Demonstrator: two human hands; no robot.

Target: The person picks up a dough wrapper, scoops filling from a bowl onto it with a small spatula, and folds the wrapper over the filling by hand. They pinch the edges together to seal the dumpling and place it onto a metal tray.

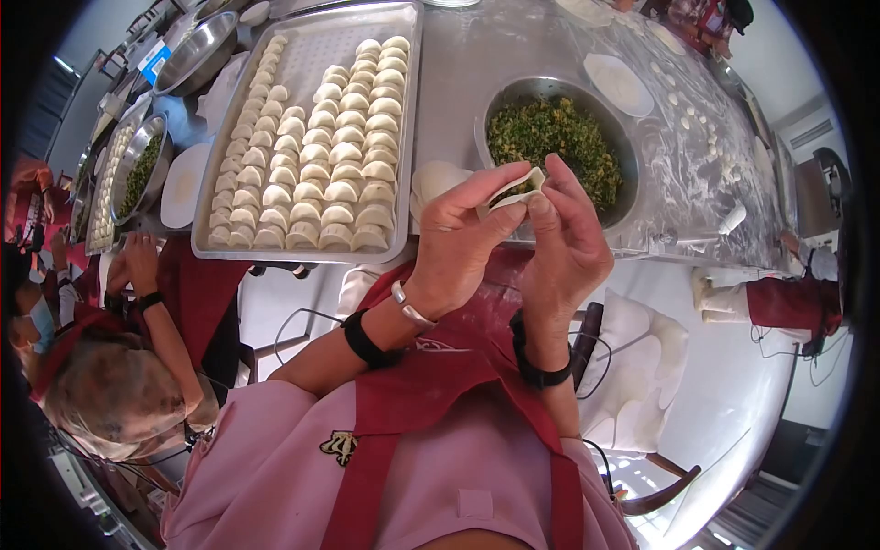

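Dumpling wrapper (519, 189) is sitting between my left grip (465, 225) and right grip (565, 234), both pinching its edge near the steel bowl (627, 167) of filling (550, 128); even pressure should be sealing it best.

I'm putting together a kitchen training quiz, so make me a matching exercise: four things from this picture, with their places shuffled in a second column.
Things
1. Half-folded wrapper
2. Dumplings in rows
3. Chopped green filling
4. Silver bracelet

Places
A. In the metal bowl beyond the right hand
B. Around the left wrist
C. Pinched between left hand and right hand
D. On the large metal tray

Pairs: 1-C, 2-D, 3-A, 4-B
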